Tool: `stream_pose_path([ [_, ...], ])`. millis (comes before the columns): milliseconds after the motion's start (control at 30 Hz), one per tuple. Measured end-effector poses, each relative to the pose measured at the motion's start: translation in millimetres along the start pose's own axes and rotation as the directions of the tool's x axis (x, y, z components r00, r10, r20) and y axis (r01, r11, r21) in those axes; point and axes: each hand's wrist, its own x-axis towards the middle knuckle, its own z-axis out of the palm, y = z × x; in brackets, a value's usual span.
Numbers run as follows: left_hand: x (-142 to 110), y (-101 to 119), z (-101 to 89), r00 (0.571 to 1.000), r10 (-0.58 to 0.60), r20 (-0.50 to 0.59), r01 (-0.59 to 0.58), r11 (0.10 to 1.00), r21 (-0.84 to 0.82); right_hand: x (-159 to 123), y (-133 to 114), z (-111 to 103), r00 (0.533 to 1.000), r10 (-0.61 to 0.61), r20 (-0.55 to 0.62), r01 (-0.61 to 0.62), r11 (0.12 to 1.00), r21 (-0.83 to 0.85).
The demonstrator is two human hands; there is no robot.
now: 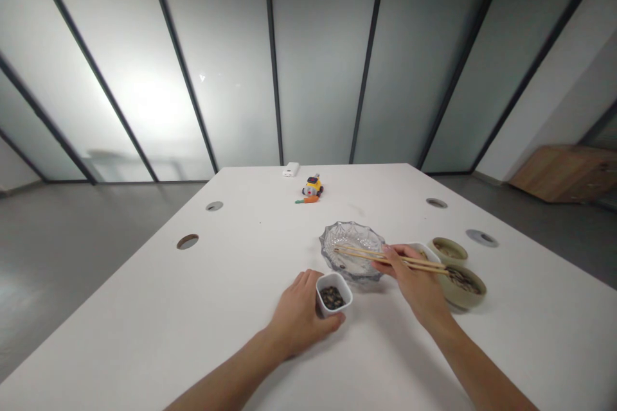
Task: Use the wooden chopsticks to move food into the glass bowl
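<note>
My left hand (303,311) is wrapped round a small white square cup (343,284) with dark seeds or bits (331,297) in it. In my right hand (409,276) is a pair of wooden chopsticks (359,252), their tips over a clear scalloped glass bowl (332,231). A small dark speck (342,266) shows in the bowl near its front rim. Right of that hand are a green bowl (465,302) with dark, seed-like pieces and a smaller green bowl (450,245) behind it. A white container (424,250) is partly hidden behind my right hand.
Farther back on the white table (241,257) are a yellow toy vehicle (313,186), an orange and green toy carrot-like piece (308,200) and a white box-shaped device (291,169). Round holes (187,242) pierce the tabletop near both sides. Frosted glass panels stand beyond.
</note>
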Motion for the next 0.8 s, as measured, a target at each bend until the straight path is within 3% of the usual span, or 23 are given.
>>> stream_pose_path([
  [300,0.2,0.4,-1.0,1.000,0.001,0.002,-0.001,1.000,-0.008,-1.1,-1.0,-0.7,1.000,-0.004,-0.007,0.004,1.000,0.008],
  [567,-0.4,3.2,-3.4,1.000,-0.016,0.016,0.016,1.000,0.002,2.8,8.9,-8.2,0.989,-0.148,0.025,0.150,0.981,-0.120],
  [800,-0.9,4.3,-3.8,1.000,-0.013,0.010,0.013,1.000,0.013,0.5,5.8,-9.4,0.986,-0.166,0.009,0.164,0.966,-0.200],
])
